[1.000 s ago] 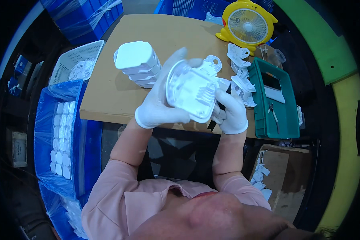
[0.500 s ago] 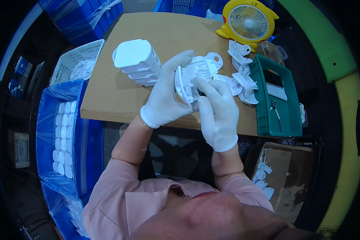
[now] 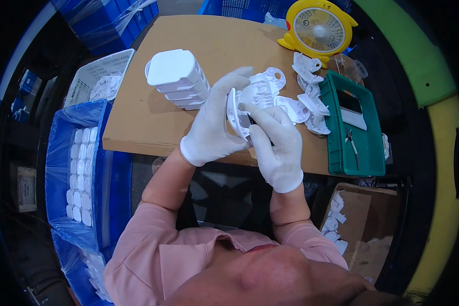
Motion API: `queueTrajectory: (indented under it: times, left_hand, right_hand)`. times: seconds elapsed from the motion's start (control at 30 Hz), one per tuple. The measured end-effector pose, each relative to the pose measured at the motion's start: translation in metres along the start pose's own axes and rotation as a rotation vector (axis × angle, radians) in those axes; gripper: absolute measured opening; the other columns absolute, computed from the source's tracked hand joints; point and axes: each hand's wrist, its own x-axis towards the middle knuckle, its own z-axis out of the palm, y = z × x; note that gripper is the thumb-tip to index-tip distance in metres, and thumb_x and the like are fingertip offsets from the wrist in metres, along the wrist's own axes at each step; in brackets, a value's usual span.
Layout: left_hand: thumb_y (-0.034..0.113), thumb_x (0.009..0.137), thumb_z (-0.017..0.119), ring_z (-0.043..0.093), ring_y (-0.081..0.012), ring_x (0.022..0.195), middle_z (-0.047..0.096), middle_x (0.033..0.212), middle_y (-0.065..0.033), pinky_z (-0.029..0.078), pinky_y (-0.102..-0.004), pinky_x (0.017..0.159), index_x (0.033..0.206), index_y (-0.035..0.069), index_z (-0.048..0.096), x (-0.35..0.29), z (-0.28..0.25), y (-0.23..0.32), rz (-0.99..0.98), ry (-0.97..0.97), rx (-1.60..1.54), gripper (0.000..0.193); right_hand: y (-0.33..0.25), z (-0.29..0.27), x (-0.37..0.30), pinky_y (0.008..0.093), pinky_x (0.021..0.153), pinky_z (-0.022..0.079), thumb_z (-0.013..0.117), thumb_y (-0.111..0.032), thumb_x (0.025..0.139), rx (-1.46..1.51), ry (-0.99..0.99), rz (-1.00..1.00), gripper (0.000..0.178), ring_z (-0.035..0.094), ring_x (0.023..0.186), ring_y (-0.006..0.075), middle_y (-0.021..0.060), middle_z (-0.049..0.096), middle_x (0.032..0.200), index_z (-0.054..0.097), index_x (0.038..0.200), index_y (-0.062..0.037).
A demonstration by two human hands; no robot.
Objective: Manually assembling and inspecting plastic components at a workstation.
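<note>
My left hand (image 3: 209, 122), in a white glove, grips a white moulded plastic housing (image 3: 234, 113) by its curved side, thumb and fingers around it. The housing is tilted up above the cardboard tabletop. My gloved right hand (image 3: 278, 145) is closed in a pinch at its lower inner side. A small dark thing (image 3: 251, 120) shows between those fingertips; its kind cannot be made out. To the left of my hands stands a stack of white rounded plastic cases (image 3: 174, 71). Loose white plastic parts (image 3: 311, 104) lie beyond and right of my right hand.
At the right is a green tray (image 3: 371, 162) with cutting pliers (image 3: 353, 148) and a phone-like dark slab (image 3: 350, 102). A yellow fan (image 3: 285, 42) stands at the back. Blue bins (image 3: 107, 204) and a white basket (image 3: 79, 84) line the left. A cardboard box (image 3: 380, 224) sits lower right.
My right fingers have shifted slightly along the housing's inner edge. The housing has turned a little in my left hand. Everything else stays put.
</note>
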Motion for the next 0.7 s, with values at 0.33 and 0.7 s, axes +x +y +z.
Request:
queueTrajectory:
  times: [0.33,0.7]
  left_hand:
    - [0.019,0.059,0.091,0.046,-0.0363,0.127,0.043,0.137,-0.0233,0.038,-0.04,0.104,0.125,0.006,0.039,0.0032,-0.0011,0.0051,0.093,0.009,0.062,0.085]
    - [0.022,0.052,0.093,0.048,-0.0353,0.124,0.044,0.136,-0.0214,0.039,-0.0393,0.103,0.124,0.006,0.04,0.0061,-0.0072,0.0083,0.061,-0.051,0.12,0.091]
  right_hand:
    - [0.0004,-0.0059,-0.0019,0.0227,0.065,0.049,0.049,-0.001,0.089,0.219,-0.077,0.164,0.033,0.059,0.073,0.0102,0.0086,0.061,0.095,0.061,0.119,0.0048]
    - [0.0072,-0.0049,0.0,0.0192,0.065,0.048,0.049,-0.005,0.091,0.501,-0.116,0.292,0.038,0.06,0.076,0.0085,0.0059,0.062,0.097,0.056,0.127,0.0058]
